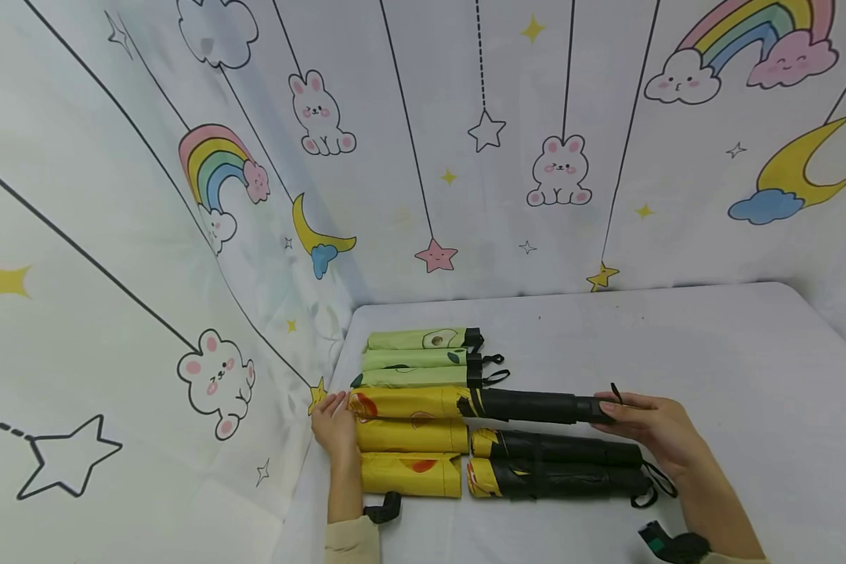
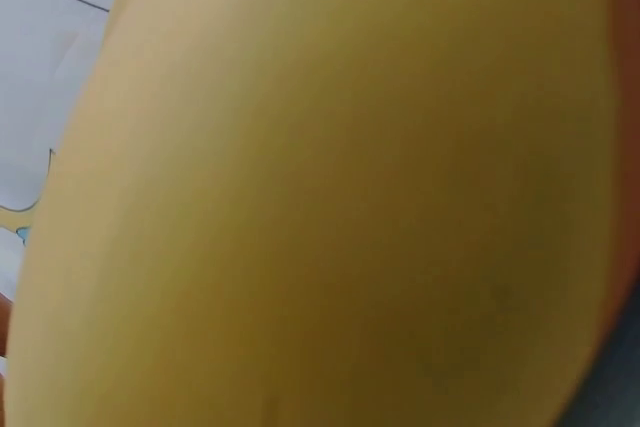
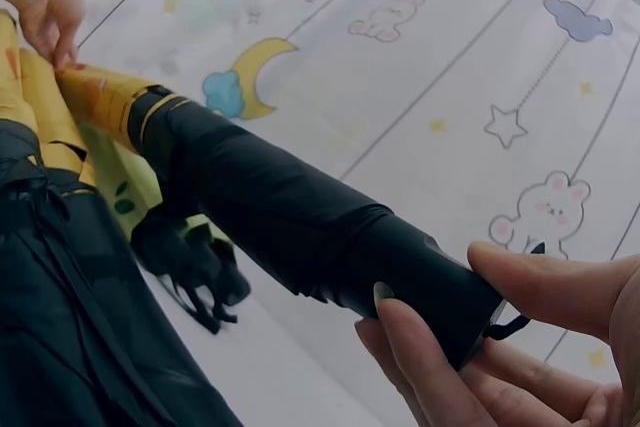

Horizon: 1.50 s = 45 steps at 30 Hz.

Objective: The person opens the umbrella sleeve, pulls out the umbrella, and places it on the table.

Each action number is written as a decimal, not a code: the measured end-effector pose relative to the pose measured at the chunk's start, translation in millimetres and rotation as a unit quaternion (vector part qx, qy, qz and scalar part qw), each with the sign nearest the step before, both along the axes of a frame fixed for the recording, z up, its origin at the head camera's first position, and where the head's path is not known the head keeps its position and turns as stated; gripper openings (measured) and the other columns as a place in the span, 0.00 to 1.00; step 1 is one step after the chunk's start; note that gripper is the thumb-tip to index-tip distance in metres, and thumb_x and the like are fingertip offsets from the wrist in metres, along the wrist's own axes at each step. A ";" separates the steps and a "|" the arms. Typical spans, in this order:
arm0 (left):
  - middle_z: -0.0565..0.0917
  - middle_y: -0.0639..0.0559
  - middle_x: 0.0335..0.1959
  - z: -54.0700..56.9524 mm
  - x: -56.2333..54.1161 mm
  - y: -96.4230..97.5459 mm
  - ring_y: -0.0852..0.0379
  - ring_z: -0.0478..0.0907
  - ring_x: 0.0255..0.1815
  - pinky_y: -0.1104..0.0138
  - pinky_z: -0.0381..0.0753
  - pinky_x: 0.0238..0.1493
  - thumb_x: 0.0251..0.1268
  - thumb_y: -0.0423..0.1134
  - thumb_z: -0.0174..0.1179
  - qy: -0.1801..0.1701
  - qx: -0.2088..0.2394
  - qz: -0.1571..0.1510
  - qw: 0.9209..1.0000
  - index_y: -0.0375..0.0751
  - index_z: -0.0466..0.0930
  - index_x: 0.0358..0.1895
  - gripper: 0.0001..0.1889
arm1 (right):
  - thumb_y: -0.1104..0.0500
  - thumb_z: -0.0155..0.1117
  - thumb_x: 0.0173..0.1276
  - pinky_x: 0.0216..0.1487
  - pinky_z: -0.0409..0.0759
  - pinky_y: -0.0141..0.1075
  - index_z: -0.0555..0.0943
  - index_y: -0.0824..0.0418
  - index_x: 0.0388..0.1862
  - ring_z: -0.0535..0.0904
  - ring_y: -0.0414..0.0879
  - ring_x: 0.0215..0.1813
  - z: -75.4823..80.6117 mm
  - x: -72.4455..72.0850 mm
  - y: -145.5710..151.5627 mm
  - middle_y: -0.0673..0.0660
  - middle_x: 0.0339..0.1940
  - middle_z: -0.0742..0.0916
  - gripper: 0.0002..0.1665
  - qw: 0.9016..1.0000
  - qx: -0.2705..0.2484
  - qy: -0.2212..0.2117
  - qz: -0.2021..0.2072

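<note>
A black folded umbrella [image 1: 529, 406] stretches left to right, its left end inside a yellow sleeve [image 1: 409, 403] with an orange fruit print. My right hand [image 1: 656, 427] holds the umbrella's right end; in the right wrist view, thumb and fingers [image 3: 420, 347] pinch the black handle [image 3: 420, 292] by its small cord. At the far end of the sleeve, my left hand [image 1: 338, 427] pinches the yellow fabric, as the right wrist view also shows. A blurred close surface fills most of the left wrist view.
Below lie two more yellow sleeves [image 1: 412, 435] and, beside them, two black folded umbrellas [image 1: 571, 479] with yellow-patterned ends and wrist cords. Several green avocado-print rolls [image 1: 409, 359] with black ends lie behind. The white table [image 1: 712, 352] meets a printed cloth backdrop [image 1: 395, 196].
</note>
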<state>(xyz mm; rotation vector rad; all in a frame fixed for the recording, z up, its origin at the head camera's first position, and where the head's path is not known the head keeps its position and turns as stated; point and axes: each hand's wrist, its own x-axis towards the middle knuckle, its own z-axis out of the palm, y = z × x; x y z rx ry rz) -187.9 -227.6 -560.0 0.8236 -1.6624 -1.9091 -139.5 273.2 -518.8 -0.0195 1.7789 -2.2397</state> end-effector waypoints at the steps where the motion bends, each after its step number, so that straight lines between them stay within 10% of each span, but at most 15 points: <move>1: 0.77 0.26 0.62 0.2 0.1 -0.2 0.35 0.79 0.65 0.69 0.85 0.55 0.59 0.09 0.44 0.001 0.001 0.000 1.000 0.22 0.65 0.68 0.31 | 0.69 0.62 0.77 0.57 0.86 0.37 0.86 0.68 0.58 0.90 0.49 0.51 -0.6 0.3 1.4 0.49 0.52 0.91 0.15 1.000 -0.006 0.000 0.000; 45: 0.78 0.28 0.63 6.8 1.2 -7.2 0.36 0.79 0.66 0.57 0.80 0.65 0.71 0.15 0.48 -0.027 0.002 -0.005 1.000 0.24 0.65 0.70 0.25 | 0.62 0.64 0.78 0.52 0.84 0.30 0.77 0.77 0.66 0.90 0.47 0.51 -32.2 3.3 39.4 0.44 0.53 0.91 0.25 0.994 0.109 -0.019 -0.008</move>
